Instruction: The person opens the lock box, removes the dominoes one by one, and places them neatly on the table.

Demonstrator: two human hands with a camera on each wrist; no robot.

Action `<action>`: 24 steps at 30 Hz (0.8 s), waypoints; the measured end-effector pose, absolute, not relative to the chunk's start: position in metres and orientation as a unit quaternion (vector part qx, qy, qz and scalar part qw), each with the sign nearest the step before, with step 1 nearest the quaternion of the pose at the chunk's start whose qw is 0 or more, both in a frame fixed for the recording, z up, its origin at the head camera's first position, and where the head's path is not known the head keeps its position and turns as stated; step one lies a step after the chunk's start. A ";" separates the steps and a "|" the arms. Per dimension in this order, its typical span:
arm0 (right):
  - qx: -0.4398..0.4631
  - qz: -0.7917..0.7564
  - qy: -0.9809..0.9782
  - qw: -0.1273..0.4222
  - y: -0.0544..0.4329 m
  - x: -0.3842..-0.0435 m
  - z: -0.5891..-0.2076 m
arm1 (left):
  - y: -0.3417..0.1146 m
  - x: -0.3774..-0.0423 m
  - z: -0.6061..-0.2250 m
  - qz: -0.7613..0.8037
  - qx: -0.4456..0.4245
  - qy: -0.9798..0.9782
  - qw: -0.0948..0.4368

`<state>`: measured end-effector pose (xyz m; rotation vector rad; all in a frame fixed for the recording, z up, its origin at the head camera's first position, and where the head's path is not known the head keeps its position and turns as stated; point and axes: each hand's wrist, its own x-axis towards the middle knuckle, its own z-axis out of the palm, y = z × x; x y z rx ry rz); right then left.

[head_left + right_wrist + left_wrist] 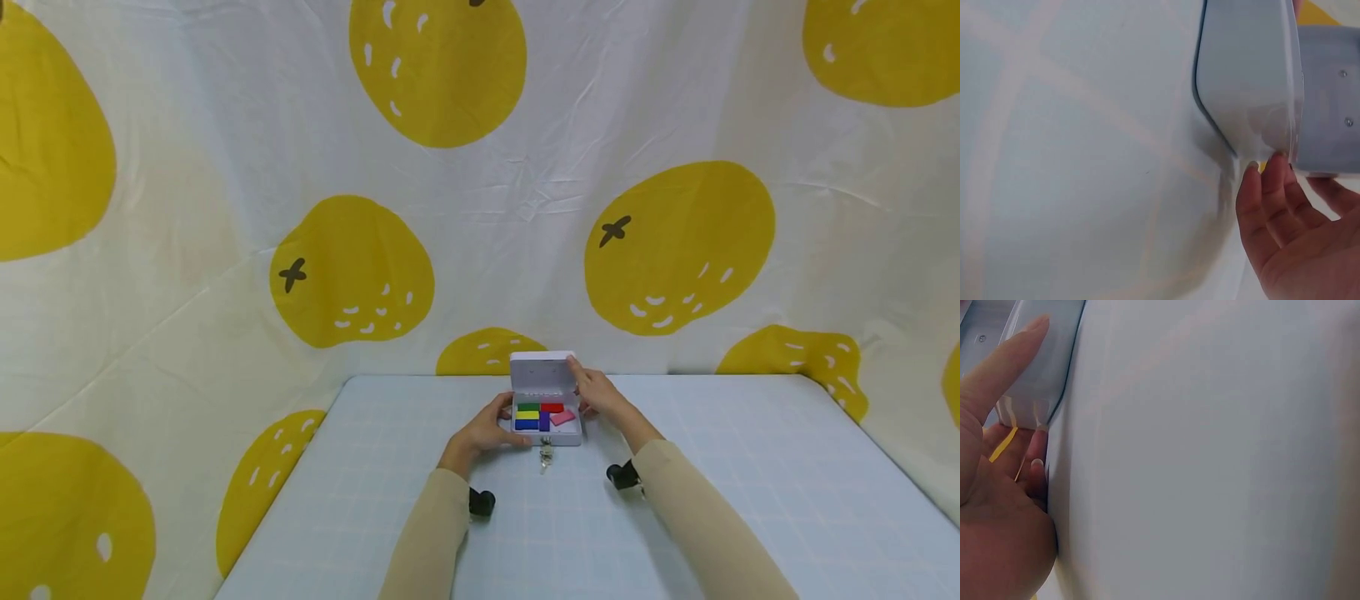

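A small white cash box stands on the table, its hinged lid raised. Inside lie several coloured blocks: green, red, yellow, blue, purple and a tilted pink one. Keys hang at the box's front. My left hand grips the left end, thumb along the front wall and fingers at the side. At the right end, my right hand touches the box wall with its fingertips; one finger reaches up to the lid's corner.
The table has a pale checked cover. Behind it hangs a white curtain printed with big yellow fruit, close to the back edge. A black wrist device sits under the left sleeve, another under the right.
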<state>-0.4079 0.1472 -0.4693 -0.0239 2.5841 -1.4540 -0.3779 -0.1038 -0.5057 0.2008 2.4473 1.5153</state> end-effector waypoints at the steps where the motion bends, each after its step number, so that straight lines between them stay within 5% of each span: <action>1: -0.007 -0.491 0.867 0.091 0.147 -0.407 -0.469 | -0.104 -0.378 -0.506 0.522 0.069 0.840 0.129; 24: -0.058 -0.395 0.917 0.016 0.165 -0.377 -0.464 | -0.104 -0.378 -0.507 0.531 0.074 0.834 0.131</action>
